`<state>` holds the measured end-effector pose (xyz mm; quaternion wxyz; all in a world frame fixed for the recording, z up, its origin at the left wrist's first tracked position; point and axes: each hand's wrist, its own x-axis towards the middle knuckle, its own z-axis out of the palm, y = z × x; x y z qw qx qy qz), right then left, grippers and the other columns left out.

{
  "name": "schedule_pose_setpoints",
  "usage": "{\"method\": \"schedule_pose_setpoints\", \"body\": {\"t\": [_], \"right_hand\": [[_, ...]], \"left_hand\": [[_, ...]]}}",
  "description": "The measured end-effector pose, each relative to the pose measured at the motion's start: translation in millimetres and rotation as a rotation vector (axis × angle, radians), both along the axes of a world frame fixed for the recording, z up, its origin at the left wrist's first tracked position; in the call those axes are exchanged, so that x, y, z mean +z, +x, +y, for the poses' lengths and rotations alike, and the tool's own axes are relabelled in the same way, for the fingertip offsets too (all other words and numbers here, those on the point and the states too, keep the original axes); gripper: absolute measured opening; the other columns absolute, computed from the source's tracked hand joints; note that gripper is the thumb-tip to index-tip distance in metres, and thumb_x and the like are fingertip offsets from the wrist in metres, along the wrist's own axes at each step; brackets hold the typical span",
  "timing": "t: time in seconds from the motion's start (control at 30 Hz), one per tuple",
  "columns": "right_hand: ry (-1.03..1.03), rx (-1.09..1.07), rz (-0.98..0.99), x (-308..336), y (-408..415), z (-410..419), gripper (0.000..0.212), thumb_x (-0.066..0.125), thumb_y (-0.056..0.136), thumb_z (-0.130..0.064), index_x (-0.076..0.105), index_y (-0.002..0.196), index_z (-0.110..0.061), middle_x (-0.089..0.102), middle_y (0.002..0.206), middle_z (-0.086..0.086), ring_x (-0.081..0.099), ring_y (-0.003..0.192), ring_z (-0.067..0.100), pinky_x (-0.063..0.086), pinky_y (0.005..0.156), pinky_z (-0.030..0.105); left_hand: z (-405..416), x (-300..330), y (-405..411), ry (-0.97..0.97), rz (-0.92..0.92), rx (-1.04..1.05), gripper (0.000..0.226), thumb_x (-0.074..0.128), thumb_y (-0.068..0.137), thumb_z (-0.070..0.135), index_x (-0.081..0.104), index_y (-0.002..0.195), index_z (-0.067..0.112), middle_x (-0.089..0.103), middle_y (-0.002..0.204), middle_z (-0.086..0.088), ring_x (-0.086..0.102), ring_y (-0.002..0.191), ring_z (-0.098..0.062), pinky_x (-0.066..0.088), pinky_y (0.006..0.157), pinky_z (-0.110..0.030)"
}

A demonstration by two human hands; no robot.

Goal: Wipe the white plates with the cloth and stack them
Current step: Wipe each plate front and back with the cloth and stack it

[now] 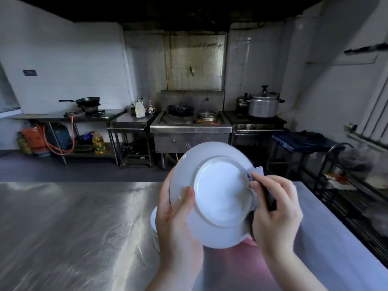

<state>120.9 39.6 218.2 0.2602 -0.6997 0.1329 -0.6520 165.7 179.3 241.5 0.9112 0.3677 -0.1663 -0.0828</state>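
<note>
Head camera looks down on a white plate (212, 192) held tilted above a steel table (63, 227), its underside and raised foot ring turned toward the viewer. The left hand (176, 215) grips the plate's left edge, thumb (186, 198) lying across the underside near the ring and the other fingers curled behind the rim. The right hand (275, 208) pinches a grey cloth (255, 181) against the plate's right rim, fingers curled round the bunched fabric, which wraps over the edge and hangs dark below the palm. Just beneath the held plate, a sliver of another white plate (153, 219) shows on the table, mostly hidden by the left hand; whether more lie under it cannot be told.

Beyond the table, across a dark floor, a wok stove (189, 127) stands against the back wall with a black wok (180, 109) on its burner. To its right a large metal pressure cooker (264, 105) sits on a low range. To its left a small steel table carries sauce bottles (142, 108), and farther left a frying pan (86, 100) rests on a gas burner. An orange gas cylinder (35, 139) and a yellow oil jug (98, 143) sit below. A black wire rack (344, 185) stands at the right.
</note>
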Motion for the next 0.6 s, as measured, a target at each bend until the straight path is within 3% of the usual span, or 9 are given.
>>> {"method": "schedule_pose_setpoints", "body": {"t": [0.17,0.33,0.47,0.6], "right_hand": [[0.007,0.101,0.164,19,-2,-9,0.021,0.067,0.088,-0.012,0.070,0.096,-0.031,0.061,0.093,-0.008,0.059,0.089,0.010,0.039,0.078,0.008],[-0.169,0.083,0.165,27,-4,5,0.015,0.068,0.087,-0.013,0.074,0.098,-0.022,0.060,0.093,-0.007,0.056,0.087,0.011,0.041,0.079,0.013],[-0.001,0.129,0.108,42,-5,2,0.018,0.068,0.088,-0.011,0.071,0.096,-0.027,0.062,0.094,-0.003,0.060,0.090,0.014,0.042,0.080,0.013],[-0.289,0.179,0.171,43,-9,12,0.012,0.068,0.085,-0.017,0.075,0.096,-0.017,0.061,0.095,-0.006,0.057,0.090,0.013,0.042,0.083,0.018]], "left_hand": [[9,-12,1,0.092,-0.059,-0.090,0.044,0.068,0.082,0.009,0.068,0.123,0.025,0.070,0.122,-0.010,0.066,0.114,-0.032,0.052,0.097,-0.048],[16,-10,3,0.091,-0.123,-0.138,0.043,0.063,0.082,0.012,0.068,0.124,0.021,0.069,0.121,-0.015,0.066,0.113,-0.035,0.055,0.096,-0.042],[17,-5,2,0.105,-0.188,-0.122,0.046,0.067,0.077,0.016,0.068,0.124,0.019,0.069,0.122,-0.015,0.065,0.115,-0.035,0.048,0.103,-0.051],[25,-7,8,0.134,-0.213,-0.165,0.048,0.069,0.076,0.017,0.068,0.124,0.021,0.069,0.122,-0.015,0.064,0.116,-0.036,0.044,0.105,-0.054]]}}
